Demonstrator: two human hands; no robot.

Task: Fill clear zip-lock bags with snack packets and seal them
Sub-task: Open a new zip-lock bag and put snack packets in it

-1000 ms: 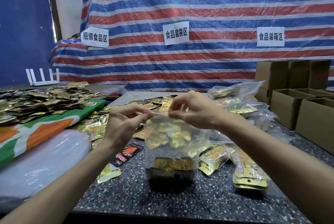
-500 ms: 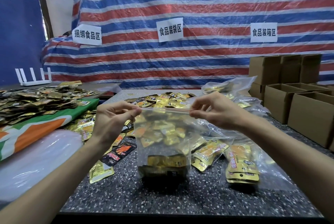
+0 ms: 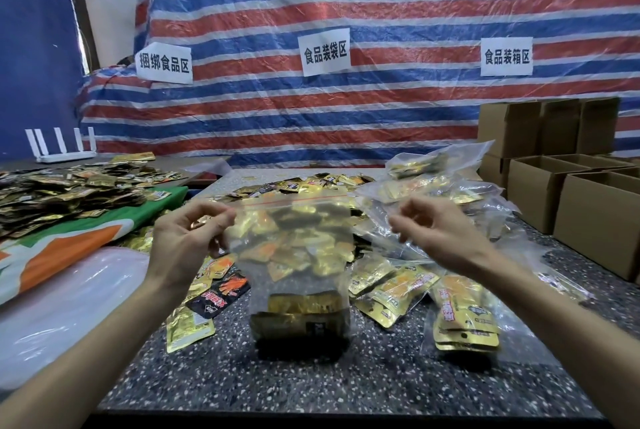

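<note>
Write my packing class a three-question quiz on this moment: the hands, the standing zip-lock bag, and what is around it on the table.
1. True or false: the left hand and the right hand both grip the zip-lock bag standing on the table.
2. What lies at the bottom of the bag? A) gold snack packets B) a paper sign C) nothing
3. Fill in: the open cardboard boxes stand on the person's ____ side.
Key: 1 false: only the left hand pinches the bag's top corner; the right hand is off it. 2 A. 3 right.
</note>
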